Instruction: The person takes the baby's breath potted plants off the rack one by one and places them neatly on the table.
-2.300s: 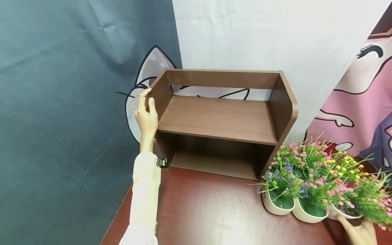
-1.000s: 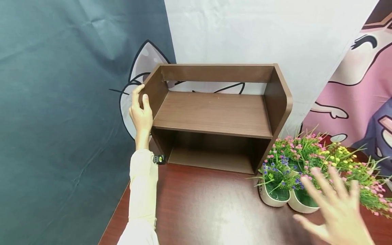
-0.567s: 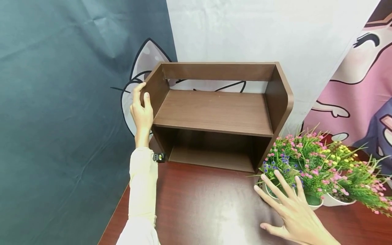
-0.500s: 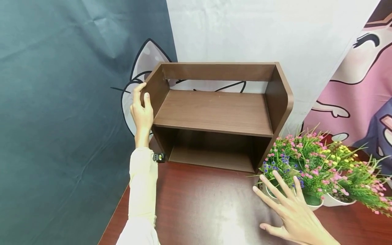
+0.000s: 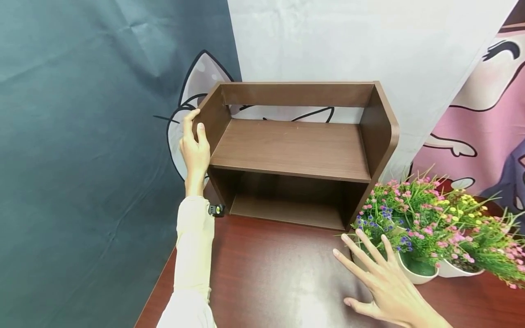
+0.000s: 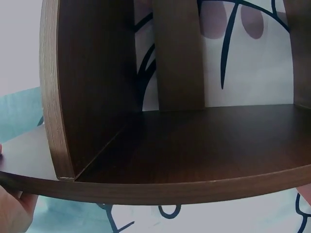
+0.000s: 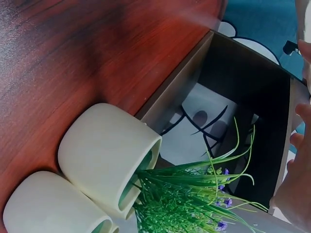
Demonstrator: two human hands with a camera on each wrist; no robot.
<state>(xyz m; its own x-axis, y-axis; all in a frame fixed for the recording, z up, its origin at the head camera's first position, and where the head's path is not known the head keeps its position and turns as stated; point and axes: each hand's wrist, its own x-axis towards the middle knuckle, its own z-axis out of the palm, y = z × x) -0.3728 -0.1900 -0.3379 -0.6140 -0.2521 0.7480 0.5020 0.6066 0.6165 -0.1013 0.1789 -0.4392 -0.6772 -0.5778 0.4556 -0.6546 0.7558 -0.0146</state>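
Observation:
A two-tier brown wooden shelf (image 5: 295, 150) stands against the backdrop. My left hand (image 5: 196, 152) grips the upper part of its left side panel, thumb on the inner face and fingers over the edge. The left wrist view looks into the shelf (image 6: 194, 145), with part of that hand at the lower left. My right hand (image 5: 383, 284) holds nothing; its fingers are spread above the table in front of the potted artificial flowers (image 5: 426, 228). In the head view it overlaps the leftmost pot. A cream pot (image 7: 107, 150) shows close up in the right wrist view, tilted by the camera angle.
Several white pots with pink, blue and yellow blooms crowd together right of the shelf on the reddish-brown table (image 5: 262, 269). A dark teal cloth (image 5: 90, 159) hangs at the left, and a pink cartoon cloth (image 5: 484, 123) at the right.
My right hand has left a flower pot at the far right, spread its fingers and moved left toward the leftmost pot. My left hand keeps its grip on the shelf.

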